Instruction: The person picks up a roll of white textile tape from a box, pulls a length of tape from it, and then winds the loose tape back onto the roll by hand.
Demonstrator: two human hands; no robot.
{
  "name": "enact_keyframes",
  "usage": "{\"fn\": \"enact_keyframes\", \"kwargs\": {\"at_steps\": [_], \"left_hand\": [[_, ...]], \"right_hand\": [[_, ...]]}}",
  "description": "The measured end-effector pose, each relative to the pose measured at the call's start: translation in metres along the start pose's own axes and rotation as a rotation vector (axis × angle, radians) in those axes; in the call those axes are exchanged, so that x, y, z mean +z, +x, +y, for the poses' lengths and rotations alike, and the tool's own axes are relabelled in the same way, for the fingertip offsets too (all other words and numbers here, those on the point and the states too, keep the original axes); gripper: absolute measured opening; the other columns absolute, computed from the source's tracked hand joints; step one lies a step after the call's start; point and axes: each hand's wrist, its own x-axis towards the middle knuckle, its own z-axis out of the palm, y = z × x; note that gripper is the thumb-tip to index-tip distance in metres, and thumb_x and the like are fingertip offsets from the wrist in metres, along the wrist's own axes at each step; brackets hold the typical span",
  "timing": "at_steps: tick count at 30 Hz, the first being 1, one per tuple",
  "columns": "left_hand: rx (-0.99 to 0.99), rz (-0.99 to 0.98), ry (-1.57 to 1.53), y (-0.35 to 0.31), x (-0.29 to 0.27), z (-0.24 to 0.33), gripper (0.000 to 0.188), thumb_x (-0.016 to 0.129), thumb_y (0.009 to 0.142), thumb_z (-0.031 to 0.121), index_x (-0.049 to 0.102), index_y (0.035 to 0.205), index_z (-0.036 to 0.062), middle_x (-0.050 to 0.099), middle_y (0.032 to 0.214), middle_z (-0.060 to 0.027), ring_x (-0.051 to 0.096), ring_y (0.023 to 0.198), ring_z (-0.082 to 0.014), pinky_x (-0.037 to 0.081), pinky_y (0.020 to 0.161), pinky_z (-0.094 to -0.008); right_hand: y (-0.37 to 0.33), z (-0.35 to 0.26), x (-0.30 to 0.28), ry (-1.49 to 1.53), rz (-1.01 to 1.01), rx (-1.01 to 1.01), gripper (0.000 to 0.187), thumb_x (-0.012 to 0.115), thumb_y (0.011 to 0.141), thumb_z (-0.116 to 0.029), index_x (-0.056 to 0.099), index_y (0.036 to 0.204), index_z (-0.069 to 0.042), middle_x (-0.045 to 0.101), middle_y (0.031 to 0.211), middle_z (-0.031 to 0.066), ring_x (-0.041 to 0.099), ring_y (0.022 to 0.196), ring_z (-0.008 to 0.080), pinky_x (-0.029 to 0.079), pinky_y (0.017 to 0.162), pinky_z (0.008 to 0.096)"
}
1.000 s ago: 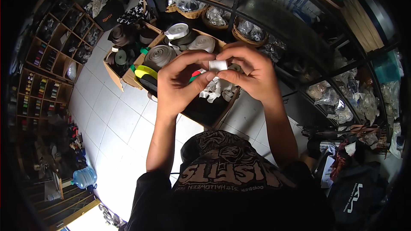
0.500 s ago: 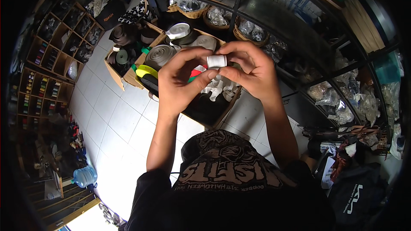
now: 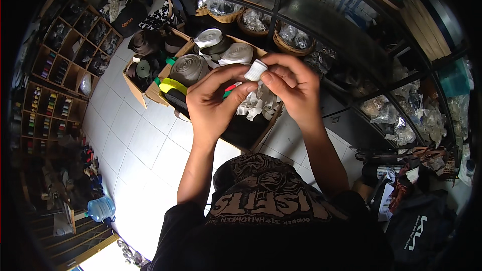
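A small piece of white ribbed elastic band (image 3: pixel 255 70), bent into a short curl, is held up between my two hands. My left hand (image 3: pixel 213 100) pinches its left side with thumb and index finger. On the other side, the thumb and index finger of my right hand (image 3: pixel 293 88) close on its right end. Below my hands stands a cardboard box (image 3: pixel 273 123) with a tangle of loose white strips (image 3: pixel 258 104). Coiled rolls of grey band (image 3: pixel 188 68), pale band (image 3: pixel 237 53) and white band (image 3: pixel 209 37) sit behind my left hand, beside a yellow band (image 3: pixel 171 84).
A wooden cubby shelf (image 3: pixel 61 98) with thread spools lines the left, near a blue water jug (image 3: pixel 101 209). A black metal rack (image 3: pixel 321 22) with wicker baskets (image 3: pixel 289 42) spans the back and right. A black bag (image 3: pixel 419 231) lies at lower right; white floor tiles (image 3: pixel 143 140) show.
The elastic has tilted, its right end now raised, and it appears more curled. My right fingers have shifted on it, and both hands have moved slightly.
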Motion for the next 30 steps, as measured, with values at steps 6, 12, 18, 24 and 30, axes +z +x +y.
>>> {"fn": "enact_keyframes", "kwargs": {"at_steps": [6,12,18,24,30], "left_hand": [[0.074,-0.208,0.071,0.015,-0.015,0.015,0.038,0.081,0.065,0.008,0.068,0.099,-0.0001,0.063,0.099,-0.0091,0.062,0.091,-0.0180,0.050,0.078,-0.0290],[0.241,-0.351,0.237,0.016,-0.022,0.011,0.040,0.082,0.063,0.011,0.068,0.100,0.0024,0.063,0.100,-0.0106,0.062,0.092,-0.0219,0.049,0.082,-0.0312],[-0.012,-0.328,-0.166,0.005,-0.023,0.005,0.035,0.075,0.067,0.003,0.064,0.100,-0.0009,0.063,0.099,-0.0122,0.061,0.094,-0.0196,0.047,0.085,-0.0301],[0.091,-0.303,0.076,0.008,-0.027,0.012,0.034,0.077,0.064,0.004,0.066,0.096,0.0001,0.064,0.097,-0.0108,0.063,0.091,-0.0204,0.048,0.082,-0.0302],[0.323,-0.303,0.426,0.010,-0.026,0.027,0.038,0.078,0.061,0.006,0.067,0.097,0.0028,0.065,0.097,-0.0114,0.064,0.089,-0.0271,0.050,0.079,-0.0349]], "right_hand": [[-0.003,0.006,-0.023,0.145,-0.186,0.233,0.026,0.067,0.083,-0.004,0.058,0.106,0.004,0.064,0.096,0.0089,0.063,0.091,0.0146,0.052,0.080,0.0265],[-0.002,0.007,-0.018,0.230,-0.235,0.294,0.047,0.072,0.079,-0.003,0.049,0.120,0.002,0.063,0.101,0.0098,0.062,0.095,0.0152,0.052,0.081,0.0274],[-0.002,0.003,-0.014,0.063,-0.317,0.346,0.062,0.073,0.076,-0.002,0.043,0.131,-0.001,0.062,0.103,0.0107,0.062,0.097,0.0169,0.052,0.081,0.0287],[-0.005,0.000,-0.010,0.107,-0.313,0.277,0.056,0.067,0.083,-0.007,0.042,0.133,-0.001,0.062,0.104,0.0102,0.060,0.095,0.0154,0.051,0.082,0.0282],[-0.010,0.001,-0.002,0.098,-0.174,0.309,0.055,0.066,0.085,-0.013,0.043,0.133,-0.001,0.061,0.105,0.0091,0.058,0.099,0.0152,0.047,0.086,0.0311]]}}
